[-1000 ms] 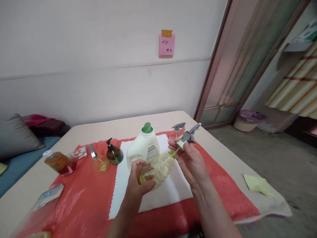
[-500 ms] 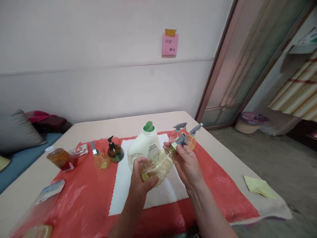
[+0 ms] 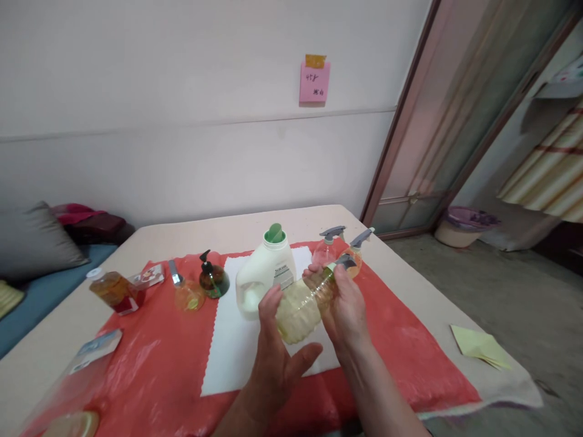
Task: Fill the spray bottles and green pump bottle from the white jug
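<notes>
Your pale-yellow bottle, grey trigger head
You face a red sheet, white cloth and, far, a pink note.

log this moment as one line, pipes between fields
right hand: holds tilted yellowish spray bottle near neck | left hand: open beside its base, contact unclear | white jug: on white cloth

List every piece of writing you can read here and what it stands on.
"45", then probably "g": pink note on the wall; the handwritten characters below it are unclear.
"So…": white jug; the rest of the name and the smaller lines are too blurred.
Amber bottle, red-and-white packet: print too small to read.
Yellow spray bottle: no legible text.
</notes>
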Tool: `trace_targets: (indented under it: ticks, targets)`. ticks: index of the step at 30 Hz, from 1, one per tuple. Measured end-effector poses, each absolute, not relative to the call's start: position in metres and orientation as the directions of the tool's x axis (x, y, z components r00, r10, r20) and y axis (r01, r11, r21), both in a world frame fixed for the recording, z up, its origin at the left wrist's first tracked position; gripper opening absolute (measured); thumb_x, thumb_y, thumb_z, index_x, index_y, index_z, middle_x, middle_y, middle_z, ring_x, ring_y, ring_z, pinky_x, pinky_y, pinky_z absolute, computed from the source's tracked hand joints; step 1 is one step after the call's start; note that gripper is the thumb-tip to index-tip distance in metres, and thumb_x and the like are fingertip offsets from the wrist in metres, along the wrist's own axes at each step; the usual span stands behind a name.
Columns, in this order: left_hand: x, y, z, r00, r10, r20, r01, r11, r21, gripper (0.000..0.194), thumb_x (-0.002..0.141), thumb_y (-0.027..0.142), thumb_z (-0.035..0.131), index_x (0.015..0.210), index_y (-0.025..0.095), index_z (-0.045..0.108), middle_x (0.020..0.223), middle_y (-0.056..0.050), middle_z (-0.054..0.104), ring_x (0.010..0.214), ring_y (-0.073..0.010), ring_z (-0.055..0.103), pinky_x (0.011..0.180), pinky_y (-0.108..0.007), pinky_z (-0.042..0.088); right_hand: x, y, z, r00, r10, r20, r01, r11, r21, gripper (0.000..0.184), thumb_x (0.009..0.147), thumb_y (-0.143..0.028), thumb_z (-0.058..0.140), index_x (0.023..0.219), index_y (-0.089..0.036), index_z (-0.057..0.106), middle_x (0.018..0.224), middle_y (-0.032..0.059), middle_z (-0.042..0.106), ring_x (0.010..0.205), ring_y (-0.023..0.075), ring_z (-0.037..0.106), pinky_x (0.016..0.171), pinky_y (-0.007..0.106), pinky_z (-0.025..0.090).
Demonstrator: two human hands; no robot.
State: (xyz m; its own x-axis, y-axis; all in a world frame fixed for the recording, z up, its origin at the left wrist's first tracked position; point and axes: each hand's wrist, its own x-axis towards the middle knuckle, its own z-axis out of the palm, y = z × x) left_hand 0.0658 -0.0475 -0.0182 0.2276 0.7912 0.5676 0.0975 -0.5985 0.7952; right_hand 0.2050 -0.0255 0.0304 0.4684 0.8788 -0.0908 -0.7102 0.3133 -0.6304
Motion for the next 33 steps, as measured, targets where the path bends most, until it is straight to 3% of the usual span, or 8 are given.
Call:
trace_targets:
  ticks: [3, 7, 9, 13, 19, 25, 29, 33]
  targets:
    - [0.072, -0.046, -0.007, 0.165, 0.968, 0.188, -0.257, -0.142, 0.956, 0.074, 0.084, 0.059, 0.069, 0.143, 0.031, 0.034, 0.153, -0.015, 0.040, 0.135, -0.0336, 0.050, 0.104, -0.050, 0.049, 0.208, -0.028, 0.032, 0.469, 0.883, -0.029, -0.680, 0.340, -0.649, 0.041, 0.073, -0.056, 0.081, 0.088, -0.020, 0.068, 0.092, 0.0065, 0.076, 0.098, 0.0266, 0.072, 0.091, 0.045, 0.057]
    - [0.074, -0.045, 0.007, 0.438, 0.868, -0.233, -0.370, 0.410, 0.833, 0.069, 0.083, 0.070, 0.061, 0.132, 0.025, 0.044, 0.110, -0.011, 0.065, 0.083, -0.0250, 0.071, 0.064, -0.036, 0.057, 0.209, -0.029, 0.033, 0.481, 0.877, 0.016, -0.652, 0.370, -0.662, 0.034, 0.077, -0.050, 0.080, 0.090, -0.022, 0.067, 0.091, 0.0041, 0.076, 0.097, 0.0251, 0.072, 0.092, 0.044, 0.055]
    - [0.071, -0.046, 0.007, 0.422, 0.884, -0.201, -0.331, 0.357, 0.873, 0.066, 0.079, 0.064, 0.070, 0.127, 0.023, 0.050, 0.102, -0.008, 0.065, 0.075, -0.0215, 0.069, 0.061, -0.033, 0.055, 0.208, -0.029, 0.032, 0.472, 0.882, 0.007, -0.653, 0.355, -0.669, 0.034, 0.075, -0.049, 0.080, 0.090, -0.022, 0.067, 0.091, 0.0044, 0.076, 0.098, 0.0254, 0.072, 0.093, 0.044, 0.055]
    - [0.064, -0.047, -0.008, 0.136, 0.963, 0.234, -0.051, -0.229, 0.972, 0.066, 0.073, 0.035, 0.085, 0.131, 0.029, 0.053, 0.130, -0.010, 0.058, 0.112, -0.0281, 0.063, 0.091, -0.041, 0.054, 0.203, -0.028, 0.032, 0.452, 0.892, -0.021, -0.668, 0.323, -0.670, 0.036, 0.075, -0.050, 0.080, 0.092, -0.021, 0.067, 0.092, 0.0058, 0.077, 0.099, 0.0262, 0.072, 0.094, 0.045, 0.054]
    - [0.066, -0.050, -0.027, 0.174, 0.711, 0.681, 0.309, -0.696, 0.648, 0.059, 0.086, 0.018, 0.071, 0.138, 0.036, 0.050, 0.149, -0.012, 0.042, 0.142, -0.0329, 0.042, 0.114, -0.056, 0.038, 0.199, -0.026, 0.031, 0.446, 0.890, -0.096, -0.706, 0.284, -0.649, 0.036, 0.077, -0.052, 0.079, 0.088, -0.020, 0.068, 0.089, 0.0053, 0.076, 0.090, 0.0241, 0.072, 0.090, 0.043, 0.057]
    - [0.070, -0.053, -0.004, 0.257, 0.937, 0.238, -0.204, -0.189, 0.961, 0.078, 0.079, 0.049, 0.079, 0.145, 0.032, 0.038, 0.155, -0.014, 0.039, 0.140, -0.0351, 0.045, 0.111, -0.051, 0.044, 0.213, -0.025, 0.031, 0.542, 0.837, -0.075, -0.654, 0.364, -0.663, 0.035, 0.076, -0.054, 0.078, 0.079, -0.019, 0.070, 0.080, 0.0038, 0.074, 0.078, 0.0229, 0.072, 0.085, 0.044, 0.059]
    - [0.071, -0.045, -0.001, 0.543, 0.814, -0.205, -0.423, 0.477, 0.770, 0.072, 0.084, 0.076, 0.055, 0.134, 0.026, 0.044, 0.125, -0.014, 0.063, 0.098, -0.0274, 0.071, 0.072, -0.037, 0.059, 0.218, -0.028, 0.029, 0.526, 0.850, 0.023, -0.588, 0.383, -0.712, 0.031, 0.084, -0.052, 0.072, 0.083, -0.021, 0.071, 0.082, 0.0046, 0.075, 0.086, 0.0246, 0.073, 0.087, 0.044, 0.057]
    - [0.068, -0.044, -0.006, 0.563, 0.815, -0.141, -0.380, 0.406, 0.831, 0.073, 0.077, 0.067, 0.072, 0.131, 0.024, 0.048, 0.107, -0.010, 0.066, 0.082, -0.0236, 0.070, 0.066, -0.036, 0.058, 0.212, -0.028, 0.026, 0.562, 0.827, 0.024, -0.555, 0.399, -0.730, 0.026, 0.085, -0.048, 0.070, 0.083, -0.022, 0.068, 0.080, 0.0029, 0.075, 0.080, 0.0229, 0.073, 0.086, 0.046, 0.057]
